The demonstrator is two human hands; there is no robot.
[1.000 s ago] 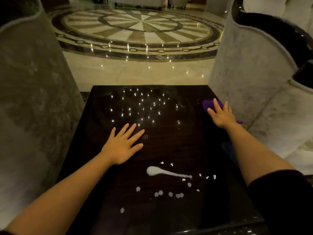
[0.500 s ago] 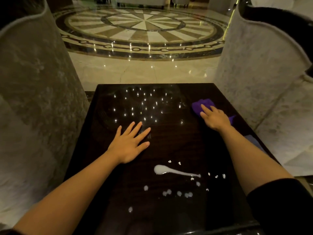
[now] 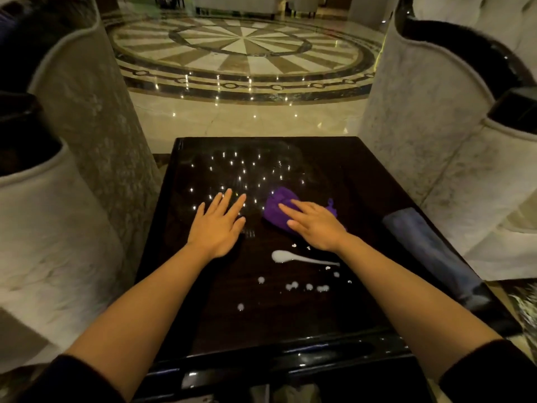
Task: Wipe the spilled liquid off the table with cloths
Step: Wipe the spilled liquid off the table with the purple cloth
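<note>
A dark glossy table (image 3: 363, 181) fills the middle of the view. White spilled liquid (image 3: 293, 257) lies as a long streak with several droplets near the table's front half. My right hand (image 3: 315, 225) presses flat on a crumpled purple cloth (image 3: 276, 209), just beyond the streak. My left hand (image 3: 218, 225) rests flat on the bare tabletop to the left of the cloth, fingers spread, holding nothing. A folded grey-blue cloth (image 3: 427, 248) lies along the table's right edge.
Pale upholstered armchairs stand close on the left (image 3: 75, 181) and right (image 3: 436, 141) of the table. Beyond the far edge is a polished marble floor (image 3: 241, 48) with a round inlay.
My right hand has dragged the purple cloth from the table's right edge leftward and nearer, to just above the spill. My left hand stayed flat in place.
</note>
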